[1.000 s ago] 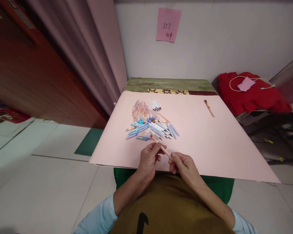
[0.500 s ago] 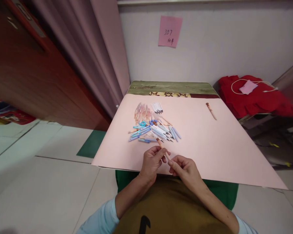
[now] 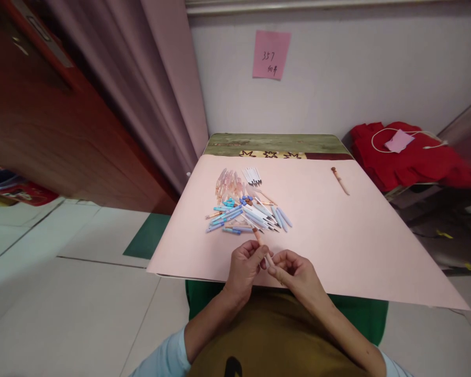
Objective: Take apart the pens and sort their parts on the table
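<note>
"What takes up most space?"

"The pink sheet (image 3: 377,251), spread over the table. Take the two hands as the centre of a clock, with twelve toward the wall. The mixed pile of pen parts (image 3: 247,213), blue, white and brown, lies on the sheet at eleven, just beyond the fingers. Behind it, also around eleven, are the pinkish clear pieces (image 3: 228,184), and closer to twelve a bunch of thin white sticks (image 3: 252,177) with dark ends."

"And the grip?"

"The left hand (image 3: 241,268) is closed, thumb and fingers pinching the beige pen (image 3: 258,238) around its middle. The right hand (image 3: 300,275) has thumb and fingers closed on its lower end, around five from the left thumb; the very tip is hidden there."

"So which way does the pen point?"

"Its brown end (image 3: 254,230) sticks out past the left fingers toward eleven, in front of the pile's near edge. The pen slants up and away from the right hand."

"Anything else like it?"

"A second beige pen (image 3: 340,181), with a brown knob, lies alone on the sheet between one and two."

"What differs from a second ago?"

"The hands are closer together, and less of the pen shows between them. It pointed between ten and eleven then, so it stands straighter now. The pile and the second pen look unchanged."
</note>
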